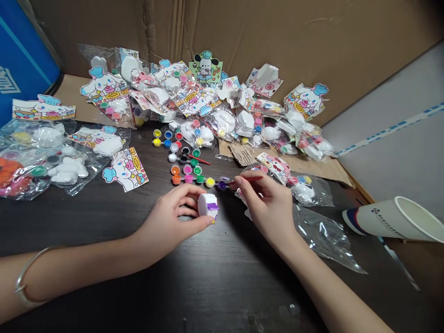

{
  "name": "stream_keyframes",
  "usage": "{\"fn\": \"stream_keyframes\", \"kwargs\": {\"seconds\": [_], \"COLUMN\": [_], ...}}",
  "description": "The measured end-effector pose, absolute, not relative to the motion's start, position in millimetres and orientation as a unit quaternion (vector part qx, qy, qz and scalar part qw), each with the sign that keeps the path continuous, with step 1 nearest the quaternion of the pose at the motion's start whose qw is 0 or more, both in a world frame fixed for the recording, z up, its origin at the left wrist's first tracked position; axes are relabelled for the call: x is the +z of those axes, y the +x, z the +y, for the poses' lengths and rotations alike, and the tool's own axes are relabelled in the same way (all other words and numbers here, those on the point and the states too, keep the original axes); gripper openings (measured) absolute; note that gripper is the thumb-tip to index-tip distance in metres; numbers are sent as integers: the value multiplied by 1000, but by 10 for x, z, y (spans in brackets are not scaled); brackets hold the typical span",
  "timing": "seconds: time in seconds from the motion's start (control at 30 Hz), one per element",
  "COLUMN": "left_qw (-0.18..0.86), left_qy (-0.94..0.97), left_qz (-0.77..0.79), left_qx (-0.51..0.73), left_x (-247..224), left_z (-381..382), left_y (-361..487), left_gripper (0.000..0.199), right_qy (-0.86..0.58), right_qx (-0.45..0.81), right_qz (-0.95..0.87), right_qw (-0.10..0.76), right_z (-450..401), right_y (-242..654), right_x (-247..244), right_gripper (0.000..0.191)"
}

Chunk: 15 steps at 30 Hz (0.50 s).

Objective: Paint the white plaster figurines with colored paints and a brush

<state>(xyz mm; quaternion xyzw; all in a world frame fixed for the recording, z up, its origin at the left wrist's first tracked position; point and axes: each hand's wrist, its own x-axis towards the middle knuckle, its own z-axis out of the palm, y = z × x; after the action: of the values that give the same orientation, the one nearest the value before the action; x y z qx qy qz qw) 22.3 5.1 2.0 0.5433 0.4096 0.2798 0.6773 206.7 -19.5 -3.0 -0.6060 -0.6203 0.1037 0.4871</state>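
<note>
Between the thumb and fingers of my left hand [178,212] is a small white figurine [204,206], with purple paint on the side facing right and a spot of yellow near its bottom. My right hand [268,203] pinches a red paintbrush [248,180]. The brush's tip is at the purple paint pot [222,185], whose lid stands open. Beside it in the same row are a yellow pot [210,182], a green pot [199,179], a pink pot [188,178] and an orange pot [175,179], several of them with lids up.
More paint pots [168,143] and a second red brush [199,159] lie behind. Bagged white figurines with printed cards [199,101] pile up against the cardboard [243,37]. A paper cup [388,217] stands at the right, near a clear plastic bag [326,233]. More bags [67,171] lie left.
</note>
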Motion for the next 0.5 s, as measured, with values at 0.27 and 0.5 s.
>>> {"fn": "stream_keyframes", "kwargs": {"seconds": [0.27,0.5], "left_qw": [718,737], "left_qy": [505,486], "left_qz": [411,392], "left_qx": [246,259], "left_x": [18,21], "left_z": [64,97], "left_y": [201,198], "left_gripper": [40,37], "right_qy": [-630,-623], "right_qx": [98,104], "right_qz": [-643,-635], "right_qw": [425,445], "right_z": [-175,-176], "right_y": [2103,2107], "right_x": [-80,-65], "right_gripper": [14,13]}}
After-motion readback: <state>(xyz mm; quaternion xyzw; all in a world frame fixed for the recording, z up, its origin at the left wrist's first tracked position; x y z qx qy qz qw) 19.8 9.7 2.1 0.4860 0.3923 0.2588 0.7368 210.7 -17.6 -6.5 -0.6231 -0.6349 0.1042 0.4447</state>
